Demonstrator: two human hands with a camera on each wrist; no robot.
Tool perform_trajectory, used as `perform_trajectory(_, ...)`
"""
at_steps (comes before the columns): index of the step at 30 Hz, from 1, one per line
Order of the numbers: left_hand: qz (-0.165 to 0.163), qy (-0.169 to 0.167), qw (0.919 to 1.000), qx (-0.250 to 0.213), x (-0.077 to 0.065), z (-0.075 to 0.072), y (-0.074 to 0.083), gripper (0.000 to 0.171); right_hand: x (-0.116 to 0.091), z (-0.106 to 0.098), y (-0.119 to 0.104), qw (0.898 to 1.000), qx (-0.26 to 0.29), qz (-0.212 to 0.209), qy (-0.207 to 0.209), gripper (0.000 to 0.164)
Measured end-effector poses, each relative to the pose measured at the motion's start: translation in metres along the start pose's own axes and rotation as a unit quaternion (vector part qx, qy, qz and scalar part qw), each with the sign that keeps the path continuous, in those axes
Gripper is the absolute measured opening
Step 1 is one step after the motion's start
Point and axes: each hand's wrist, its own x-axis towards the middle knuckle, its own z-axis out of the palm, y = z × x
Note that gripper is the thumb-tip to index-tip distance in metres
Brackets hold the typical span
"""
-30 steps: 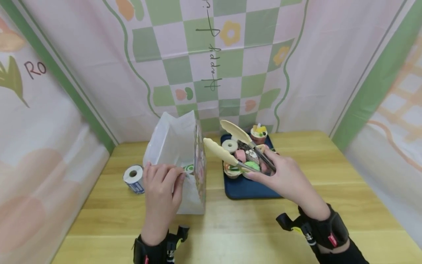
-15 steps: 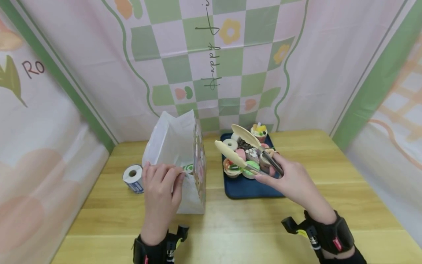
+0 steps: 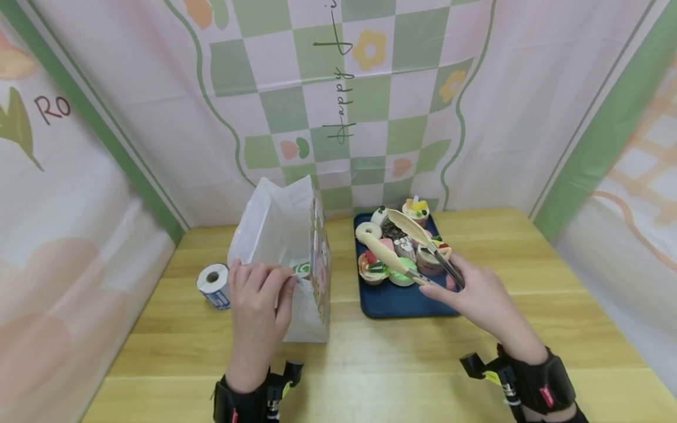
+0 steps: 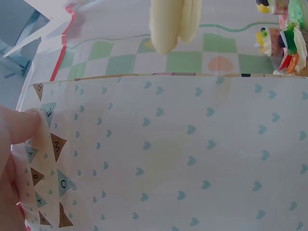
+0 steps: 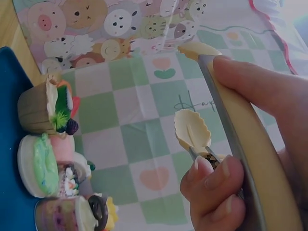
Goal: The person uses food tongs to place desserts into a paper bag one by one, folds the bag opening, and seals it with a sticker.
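Note:
My left hand (image 3: 260,311) pinches the near top edge of a white paper bag (image 3: 277,211), which stands with its mouth spread wide. Heart prints cover the bag's side in the left wrist view, with the thumb (image 4: 21,125) at its edge. Some green-and-white print shows inside. In my right hand (image 3: 489,296) are food tongs (image 3: 388,257) with cream scalloped tips, spread apart with nothing between them. They hover over a dark blue tray (image 3: 407,302) of small cakes, among them a green-topped cake (image 3: 403,273), a fruit-topped cupcake (image 3: 372,270) and a white donut (image 3: 368,231).
A roll of labels (image 3: 214,282) stands on the wooden table (image 3: 174,358), left of the bag. A fruit-topped cup (image 3: 415,212) sits at the tray's far right corner. Behind the table hangs a checkered cloth (image 3: 328,106).
My right hand has moved right and slightly down with the tongs, from beside the bag's mouth to over the cakes. My left hand stays on the bag's edge.

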Motion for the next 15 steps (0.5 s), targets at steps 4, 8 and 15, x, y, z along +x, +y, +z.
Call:
perform_trajectory(4, -0.005, -0.004, 1.0000, -0.003, 0.000, 0.000, 0.001, 0.010, 0.000, 0.002, 0.007, 1.000, -0.001, 0.011, -0.012, 0.060)
perform_trajectory(8, -0.007, -0.005, 1.0000, -0.005, 0.001, 0.000, 0.001, 0.009, 0.000, 0.003, 0.014, 0.999, -0.001, 0.025, -0.027, 0.073)
perform_trajectory(15, -0.010, -0.004, 0.9999, -0.005, 0.001, 0.000, 0.002, 0.009, 0.001, 0.006, 0.026, 0.999, -0.017, 0.028, -0.042, 0.091)
